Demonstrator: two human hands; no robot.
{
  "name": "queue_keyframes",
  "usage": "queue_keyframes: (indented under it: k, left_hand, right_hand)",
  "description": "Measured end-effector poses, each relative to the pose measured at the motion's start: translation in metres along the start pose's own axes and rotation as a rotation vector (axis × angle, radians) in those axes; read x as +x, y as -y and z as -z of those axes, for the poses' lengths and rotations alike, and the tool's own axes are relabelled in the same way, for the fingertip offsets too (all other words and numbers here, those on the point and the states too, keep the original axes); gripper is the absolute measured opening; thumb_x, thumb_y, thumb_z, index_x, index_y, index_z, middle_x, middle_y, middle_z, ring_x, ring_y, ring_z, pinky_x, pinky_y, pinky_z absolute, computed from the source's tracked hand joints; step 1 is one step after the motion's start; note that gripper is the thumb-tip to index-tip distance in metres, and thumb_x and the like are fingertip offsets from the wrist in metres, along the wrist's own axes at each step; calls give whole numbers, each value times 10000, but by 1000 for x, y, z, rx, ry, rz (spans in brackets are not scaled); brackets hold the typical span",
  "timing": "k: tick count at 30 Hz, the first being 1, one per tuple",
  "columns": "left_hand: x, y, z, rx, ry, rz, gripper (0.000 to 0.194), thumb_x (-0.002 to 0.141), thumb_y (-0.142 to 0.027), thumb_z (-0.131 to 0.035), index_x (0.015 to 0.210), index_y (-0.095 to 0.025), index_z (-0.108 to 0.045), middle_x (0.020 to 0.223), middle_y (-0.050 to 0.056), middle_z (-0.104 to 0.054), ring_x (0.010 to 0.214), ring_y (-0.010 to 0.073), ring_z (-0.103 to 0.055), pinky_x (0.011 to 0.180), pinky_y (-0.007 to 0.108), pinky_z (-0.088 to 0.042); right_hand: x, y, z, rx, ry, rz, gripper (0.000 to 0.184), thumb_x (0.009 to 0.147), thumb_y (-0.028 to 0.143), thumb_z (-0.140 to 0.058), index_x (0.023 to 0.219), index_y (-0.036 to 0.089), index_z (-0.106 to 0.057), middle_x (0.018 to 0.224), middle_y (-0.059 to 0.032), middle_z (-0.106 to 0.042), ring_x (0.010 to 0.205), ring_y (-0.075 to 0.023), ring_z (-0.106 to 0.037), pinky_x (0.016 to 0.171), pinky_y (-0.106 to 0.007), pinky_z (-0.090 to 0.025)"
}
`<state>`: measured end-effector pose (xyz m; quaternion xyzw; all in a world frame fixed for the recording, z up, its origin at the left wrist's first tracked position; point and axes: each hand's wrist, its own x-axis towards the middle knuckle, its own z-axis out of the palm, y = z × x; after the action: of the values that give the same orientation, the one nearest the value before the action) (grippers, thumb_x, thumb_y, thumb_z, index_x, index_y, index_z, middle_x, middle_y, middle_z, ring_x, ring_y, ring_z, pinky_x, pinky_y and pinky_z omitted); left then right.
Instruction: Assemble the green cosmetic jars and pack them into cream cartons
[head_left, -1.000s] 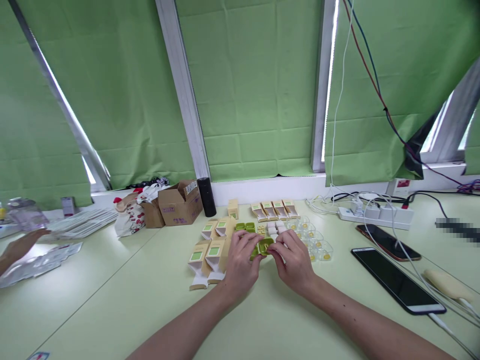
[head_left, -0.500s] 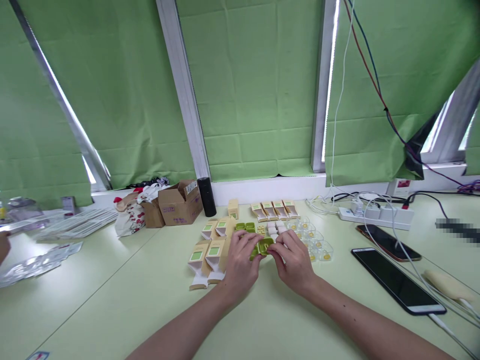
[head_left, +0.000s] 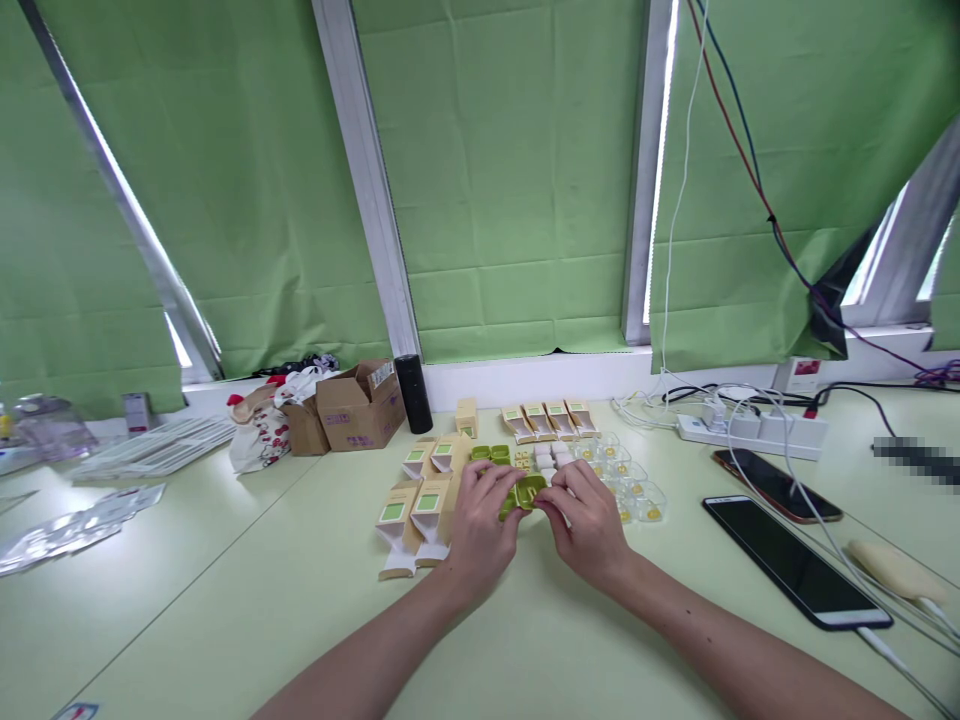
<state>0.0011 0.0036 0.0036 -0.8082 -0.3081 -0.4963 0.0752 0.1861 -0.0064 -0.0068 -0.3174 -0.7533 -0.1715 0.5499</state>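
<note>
Between my two hands is a small green plastic case [head_left: 531, 491], its hollow inside facing me. My left hand [head_left: 484, 515] grips its left side with closed fingers. With thumb and forefinger my right hand [head_left: 585, 515] pinches its right edge. Left of my left hand stand several open cardboard boxes [head_left: 429, 503] with green labels. More green cases [head_left: 490, 454] lie just beyond my fingers, beside small yellow pieces [head_left: 523, 460] and white blocks [head_left: 551, 455]. Clear plastic cups with yellow centres [head_left: 637, 490] sit right of my right hand, partly hidden by it.
Four-sided open cartons [head_left: 551, 420] and a single closed box [head_left: 466, 417] stand at the back. Further left are a brown cardboard box [head_left: 360, 405] and a black cylinder [head_left: 413, 393]. On the right lie two phones [head_left: 795, 560], a power strip [head_left: 754, 435] and loose cables.
My hands and the green case stay nearly still. At the far left edge, a part of another person's hand has gone out of view.
</note>
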Motion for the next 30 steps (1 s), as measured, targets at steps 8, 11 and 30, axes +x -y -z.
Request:
queue_keyframes:
  k: [8,11,30]
  left_hand:
    - [-1,5,-1,20,3,57,425,903,-83,-660,1298,-238,-656,1202,81,-717,1181,302,-538,1004,517,-535]
    - [-1,11,0,35,17,140,422,896,-114,-675,1293,-256,-668,1216,72,-717,1200,304,-537,1036,516,-516]
    - [4,28,-3,-205,-146,604,368,931,-344,-670,1284,-254,-619,1283,108,-644,1179,265,-613,944,407,-483]
  right_hand:
    - [2,4,1,19,-9,5,164,975,75,-583,887,192,-655,816,-53,-546,803,-208,-475,649,-332,-377]
    - [1,7,1,27,-4,14,172,985,84,-571,884,193,-657,806,-48,-537,792,-202,-466,656,-330,-375]
    - [12,-26,-22,-208,502,-245,198,963,116,-602,874,219,-746,879,-34,-768,928,-222,-604,810,-343,-368]
